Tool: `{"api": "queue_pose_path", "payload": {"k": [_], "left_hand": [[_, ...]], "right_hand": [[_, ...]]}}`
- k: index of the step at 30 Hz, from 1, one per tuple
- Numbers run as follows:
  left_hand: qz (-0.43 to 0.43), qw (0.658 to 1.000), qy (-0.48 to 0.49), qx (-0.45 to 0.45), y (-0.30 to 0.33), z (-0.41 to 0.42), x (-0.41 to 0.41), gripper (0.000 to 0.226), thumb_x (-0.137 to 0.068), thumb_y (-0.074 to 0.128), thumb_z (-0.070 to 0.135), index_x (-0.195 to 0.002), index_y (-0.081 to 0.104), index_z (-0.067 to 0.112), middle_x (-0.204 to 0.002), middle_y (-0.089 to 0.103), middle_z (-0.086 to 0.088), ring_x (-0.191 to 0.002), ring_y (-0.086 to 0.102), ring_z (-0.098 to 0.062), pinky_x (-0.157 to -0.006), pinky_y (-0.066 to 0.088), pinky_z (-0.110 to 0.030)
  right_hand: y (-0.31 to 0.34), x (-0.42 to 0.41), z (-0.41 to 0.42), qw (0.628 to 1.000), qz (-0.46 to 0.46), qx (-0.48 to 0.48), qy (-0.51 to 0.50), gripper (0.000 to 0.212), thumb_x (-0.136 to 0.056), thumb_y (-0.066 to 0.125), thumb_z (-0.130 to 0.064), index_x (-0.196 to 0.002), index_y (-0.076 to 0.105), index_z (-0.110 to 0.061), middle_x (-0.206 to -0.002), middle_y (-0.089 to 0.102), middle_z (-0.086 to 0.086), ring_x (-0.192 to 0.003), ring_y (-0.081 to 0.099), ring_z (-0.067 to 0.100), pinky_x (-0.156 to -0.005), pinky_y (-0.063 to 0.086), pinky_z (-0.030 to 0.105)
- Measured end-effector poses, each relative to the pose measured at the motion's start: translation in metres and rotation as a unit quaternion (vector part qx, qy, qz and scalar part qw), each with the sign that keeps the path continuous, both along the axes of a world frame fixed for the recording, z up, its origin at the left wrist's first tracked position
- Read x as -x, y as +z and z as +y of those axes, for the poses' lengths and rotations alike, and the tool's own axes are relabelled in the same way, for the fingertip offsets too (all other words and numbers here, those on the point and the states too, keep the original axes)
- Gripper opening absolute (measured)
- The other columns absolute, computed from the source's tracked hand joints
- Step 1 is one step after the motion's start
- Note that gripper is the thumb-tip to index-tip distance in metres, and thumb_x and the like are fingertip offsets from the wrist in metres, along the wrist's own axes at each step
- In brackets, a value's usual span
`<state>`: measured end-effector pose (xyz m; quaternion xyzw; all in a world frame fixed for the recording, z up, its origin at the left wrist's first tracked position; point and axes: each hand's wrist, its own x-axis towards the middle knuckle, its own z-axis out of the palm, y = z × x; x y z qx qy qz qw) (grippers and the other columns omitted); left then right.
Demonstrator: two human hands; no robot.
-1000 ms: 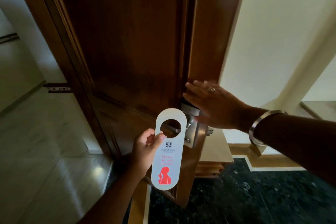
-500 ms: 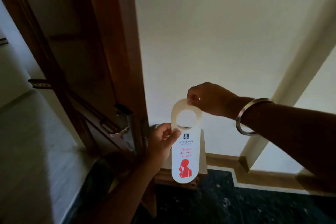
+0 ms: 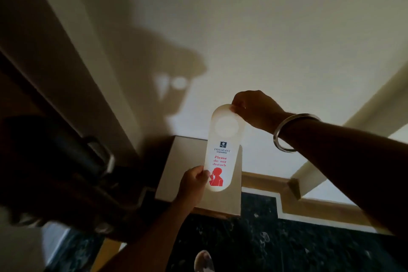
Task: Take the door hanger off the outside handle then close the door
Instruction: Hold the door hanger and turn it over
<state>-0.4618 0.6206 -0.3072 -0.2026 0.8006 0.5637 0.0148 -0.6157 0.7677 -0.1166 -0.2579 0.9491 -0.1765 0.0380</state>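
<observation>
Left hand [image 3: 194,183] pinches the hanger [image 3: 223,150] at its bottom and right hand [image 3: 254,110] at its top, likely steadying it clear of the door [image 3: 55,172].

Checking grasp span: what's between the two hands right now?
In the head view, only the door hanger spans that stretch: the right hand pinches its top rim, and the left hand pinches its lower edge beside the red figure.

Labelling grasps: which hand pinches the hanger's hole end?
The right hand, with the bangle, pinches the door hanger there; the left hand holds the bottom.
</observation>
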Motion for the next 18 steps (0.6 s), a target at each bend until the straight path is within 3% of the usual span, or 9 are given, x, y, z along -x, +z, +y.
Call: {"api": "queue_pose_path", "payload": {"k": [2,5,8,11,16,18], "left_hand": [[-0.047,0.999,-0.015,0.012,-0.031,-0.003,0.025,0.023,-0.097,0.052,0.022,-0.098,0.068,0.006,-0.086,0.066,-0.002,-0.074,0.062,-0.015,-0.054,0.043,-0.008],[-0.141,0.990,-0.011,0.002,-0.097,-0.007,0.068,0.023,-0.093,0.055,0.021,-0.107,0.067,0.006,-0.098,0.070,-0.007,-0.088,0.065,-0.023,-0.070,0.053,-0.028],[-0.191,0.981,0.036,0.011,-0.149,-0.009,0.092,0.027,-0.089,0.063,0.024,-0.114,0.063,0.014,-0.100,0.066,0.001,-0.089,0.064,-0.017,-0.065,0.050,-0.024],[-0.238,0.968,0.077,0.016,-0.211,-0.006,0.115,0.026,-0.088,0.063,0.021,-0.114,0.063,0.019,-0.103,0.066,0.001,-0.090,0.061,-0.015,-0.072,0.050,-0.027],[-0.297,0.946,0.117,-0.061,-0.313,0.000,0.131,0.026,-0.089,0.061,0.021,-0.115,0.063,0.020,-0.109,0.068,0.001,-0.096,0.062,-0.015,-0.072,0.051,-0.026],[-0.318,0.933,0.133,-0.099,-0.337,0.004,0.130,0.023,-0.090,0.061,0.021,-0.112,0.063,0.020,-0.109,0.069,-0.001,-0.099,0.065,-0.019,-0.080,0.055,-0.033]], "right_hand": [[-0.044,0.033,-0.001,0.999,-0.037,0.011,-0.028,0.021,-0.094,0.053,-0.035,-0.092,0.064,-0.016,-0.095,0.064,0.001,-0.091,0.060,0.025,-0.079,0.049,0.037],[-0.133,0.088,-0.006,0.992,-0.112,0.012,-0.063,0.022,-0.094,0.055,-0.035,-0.095,0.065,-0.016,-0.097,0.067,0.005,-0.093,0.060,0.025,-0.079,0.047,0.034],[-0.208,0.124,-0.011,0.984,-0.161,0.020,-0.077,0.017,-0.094,0.056,-0.029,-0.095,0.067,-0.015,-0.098,0.069,0.007,-0.093,0.062,0.026,-0.083,0.050,0.036],[-0.288,0.165,-0.023,0.977,-0.198,0.004,-0.075,0.009,-0.093,0.058,-0.023,-0.087,0.064,-0.021,-0.092,0.065,0.002,-0.094,0.063,0.026,-0.078,0.046,0.031],[-0.428,0.211,-0.046,0.960,-0.263,-0.016,-0.094,0.007,-0.088,0.066,-0.026,-0.093,0.068,-0.021,-0.105,0.069,0.006,-0.101,0.062,0.025,-0.083,0.042,0.026],[-0.470,0.217,-0.049,0.956,-0.278,-0.027,-0.095,0.007,-0.087,0.069,-0.024,-0.092,0.067,-0.020,-0.107,0.070,0.007,-0.101,0.062,0.025,-0.083,0.041,0.025]]}}
